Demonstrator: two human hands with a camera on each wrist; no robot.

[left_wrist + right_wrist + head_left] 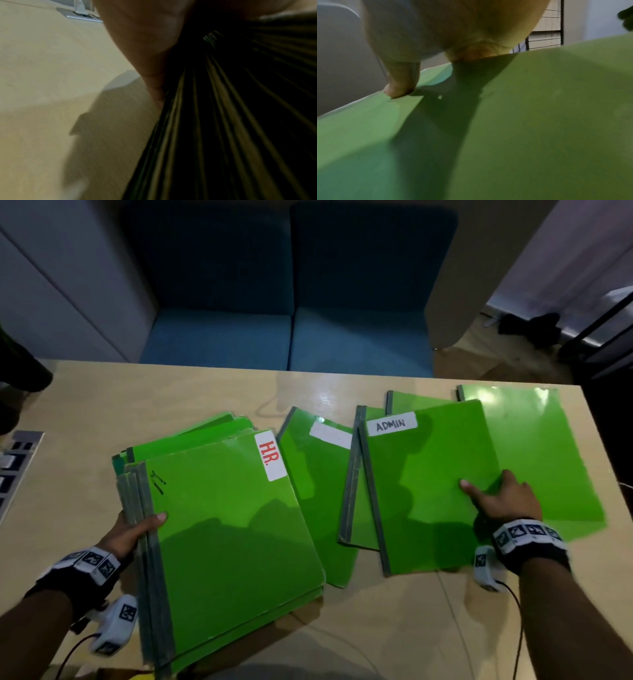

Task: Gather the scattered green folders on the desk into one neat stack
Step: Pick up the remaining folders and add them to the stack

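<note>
Left hand (128, 534) grips folder stack (226, 529) by its spines; right hand (503, 498) pinches ADMIN folder (428, 491), right of stack. Four more folders overlap around it.

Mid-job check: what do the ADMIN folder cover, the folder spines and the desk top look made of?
ADMIN folder: likely glossy plastic or laminated card; neighbouring covers show glare. Folder spines: grey, matte strips, perhaps cloth tape; unclear. Desk: pale wood-look laminate with a semi-gloss sheen, judging by its light reflection.
</note>
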